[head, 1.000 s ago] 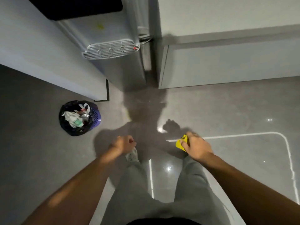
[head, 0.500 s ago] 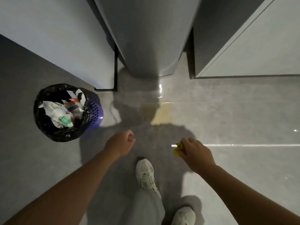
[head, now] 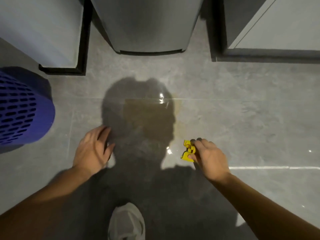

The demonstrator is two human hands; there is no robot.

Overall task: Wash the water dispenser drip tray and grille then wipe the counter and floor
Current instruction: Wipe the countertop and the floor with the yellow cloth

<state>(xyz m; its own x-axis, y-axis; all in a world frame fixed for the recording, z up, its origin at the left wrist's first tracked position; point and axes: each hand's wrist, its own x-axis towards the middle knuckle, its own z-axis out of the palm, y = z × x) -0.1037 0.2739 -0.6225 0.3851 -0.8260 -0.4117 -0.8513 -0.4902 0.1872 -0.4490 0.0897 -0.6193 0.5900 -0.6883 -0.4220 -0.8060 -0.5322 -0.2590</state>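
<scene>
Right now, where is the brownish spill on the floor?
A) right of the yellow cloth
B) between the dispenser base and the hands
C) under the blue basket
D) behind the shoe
B: the brownish spill lies on the tile in front of the dispenser base, ahead of the left hand and the right hand holding the yellow cloth.

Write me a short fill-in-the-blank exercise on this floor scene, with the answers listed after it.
1. The right hand grips a crumpled cloth coloured ____.
2. The left hand is open and holds ____.
3. The perforated bin at the left edge is coloured ____.
4. The brownish puddle lies on the ____.

Answers: yellow; nothing; blue; floor
</scene>
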